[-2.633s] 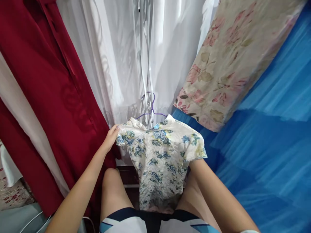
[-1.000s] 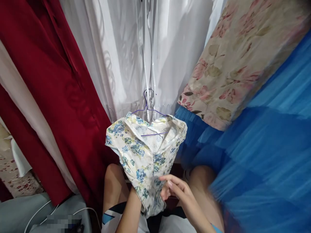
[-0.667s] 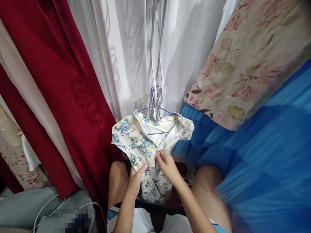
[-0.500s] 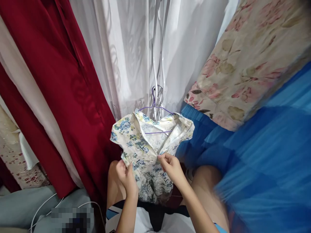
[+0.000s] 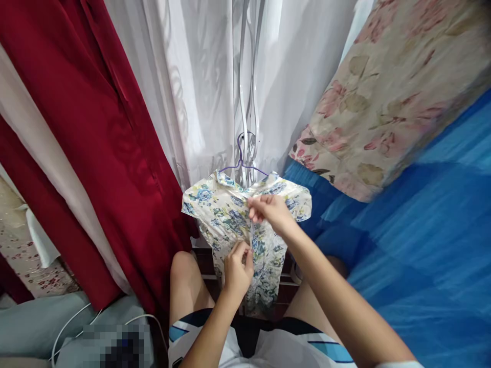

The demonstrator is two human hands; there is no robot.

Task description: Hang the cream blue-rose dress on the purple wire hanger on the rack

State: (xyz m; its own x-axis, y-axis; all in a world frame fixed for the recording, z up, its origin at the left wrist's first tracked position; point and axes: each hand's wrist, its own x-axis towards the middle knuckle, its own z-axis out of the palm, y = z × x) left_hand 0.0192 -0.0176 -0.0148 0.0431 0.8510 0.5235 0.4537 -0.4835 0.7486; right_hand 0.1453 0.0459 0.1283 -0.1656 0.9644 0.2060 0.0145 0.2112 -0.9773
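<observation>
A white short-sleeved dress (image 5: 224, 212) with blue and yellow flowers hangs in front of me on a thin purple wire hanger (image 5: 240, 162). Its front opening is drawn together up to just under the collar. There my right hand (image 5: 270, 212) is closed in a pinch; whatever small part sits under those fingertips is hidden. Lower on the same front seam, my left hand (image 5: 238, 268) pinches the cloth with thumb and forefinger. The lower part of the dress hangs between my knees.
Behind the hanger stands a white metal scrollwork frame (image 5: 243, 97) against white curtains (image 5: 207, 92). Red cloth (image 5: 111, 128) hangs at left. A floral cloth (image 5: 356, 107) and blue tulle (image 5: 418, 245) hang at right. White cables (image 5: 63, 327) lie on grey cushions (image 5: 34, 319) at lower left.
My right hand has moved up the front to near the collar, and the wide V-shaped opening has come together. My left hand has shifted from the dress's side to its middle seam.
</observation>
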